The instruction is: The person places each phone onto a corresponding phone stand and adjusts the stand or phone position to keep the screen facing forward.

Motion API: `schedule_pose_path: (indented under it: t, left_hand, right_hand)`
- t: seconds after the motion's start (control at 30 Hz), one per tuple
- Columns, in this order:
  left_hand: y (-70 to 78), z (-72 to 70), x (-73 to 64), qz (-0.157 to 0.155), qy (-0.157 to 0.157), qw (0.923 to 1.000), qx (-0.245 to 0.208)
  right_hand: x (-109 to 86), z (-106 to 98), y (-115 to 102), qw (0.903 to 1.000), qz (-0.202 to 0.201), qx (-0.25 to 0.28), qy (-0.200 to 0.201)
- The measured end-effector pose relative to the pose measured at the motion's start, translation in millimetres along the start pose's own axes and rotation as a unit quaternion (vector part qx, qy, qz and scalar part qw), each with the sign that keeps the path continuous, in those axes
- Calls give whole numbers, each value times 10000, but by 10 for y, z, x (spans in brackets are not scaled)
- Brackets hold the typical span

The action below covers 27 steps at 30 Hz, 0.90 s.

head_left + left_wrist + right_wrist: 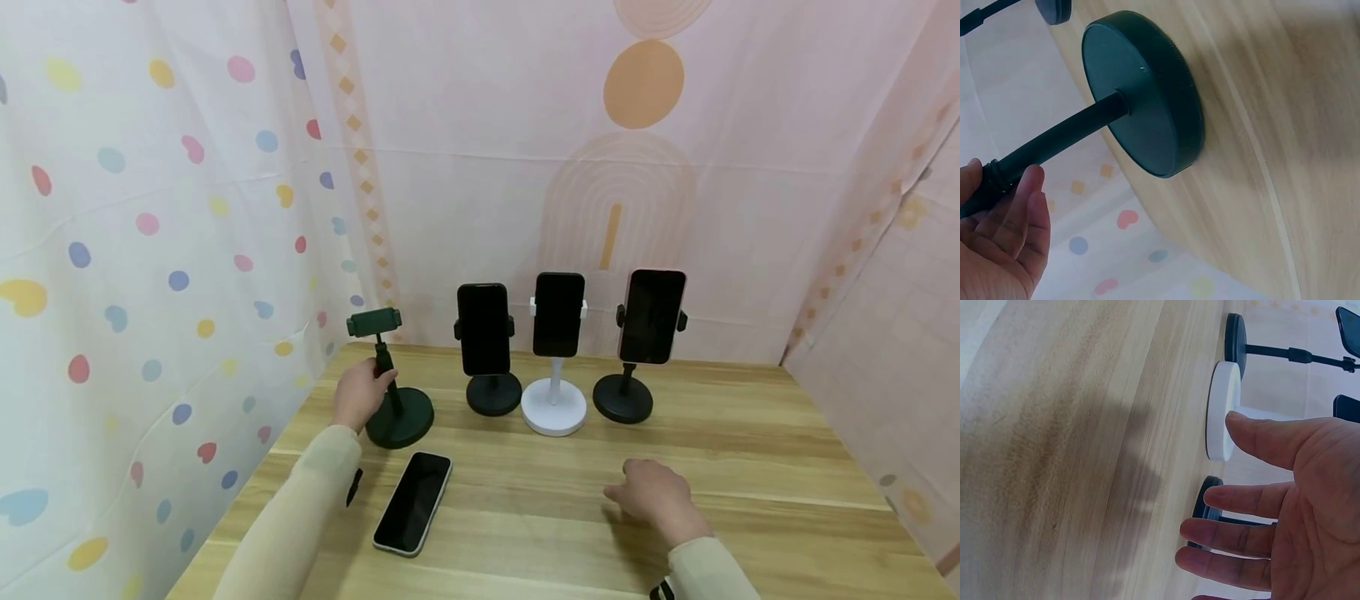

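Note:
My left hand point(362, 395) grips the stem of a dark green phone stand point(397, 421) at the table's left side. Thumb and fingers pinch the ribbed collar below its clamp, as the left wrist view shows, and the round base point(1141, 94) is at the tabletop. No phone sits in the green clamp point(374, 322). In front of that stand a phone point(413, 503) with a pale edge lies screen up. My right hand point(656, 496) hovers over the table's right half, holding nothing; its fingers point(1229, 534) are extended in the right wrist view.
Along the back stand a black phone stand point(494, 394), a white one point(554, 408) and another black one point(623, 399), each with a dark-screened phone upright in its clamp. Patterned curtains point(465, 100) enclose the wooden table point(540, 517) at the back and sides.

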<state>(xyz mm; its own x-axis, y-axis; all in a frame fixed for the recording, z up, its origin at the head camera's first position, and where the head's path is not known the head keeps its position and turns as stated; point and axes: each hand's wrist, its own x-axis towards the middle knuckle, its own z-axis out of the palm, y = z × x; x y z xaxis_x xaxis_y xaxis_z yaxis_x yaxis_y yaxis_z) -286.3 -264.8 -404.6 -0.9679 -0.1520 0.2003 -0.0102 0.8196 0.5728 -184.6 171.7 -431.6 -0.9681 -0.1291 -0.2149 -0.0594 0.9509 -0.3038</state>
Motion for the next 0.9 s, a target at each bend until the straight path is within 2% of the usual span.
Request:
schedule_pose_path:
  t: [0.23, 0.6, 0.77, 0.9]
  left_hand:
    - [70, 20, -54, 330, 214, 9991, 136]
    - [266, 8, -154, 657, 220, 9976, 42]
    - [367, 39, -230, 944, 261, 9952, 83]
    - [443, 54, -309, 1049, 237, 9942, 6]
  right_hand:
    - [-3, 8, -10, 10000, -13, -49, 56]
    - [10, 5, -39, 9999, -50, -72, 68]
    - [20, 7, -35, 9999, -78, -82, 112]
    - [24, 2, -40, 10000, -43, -39, 71]
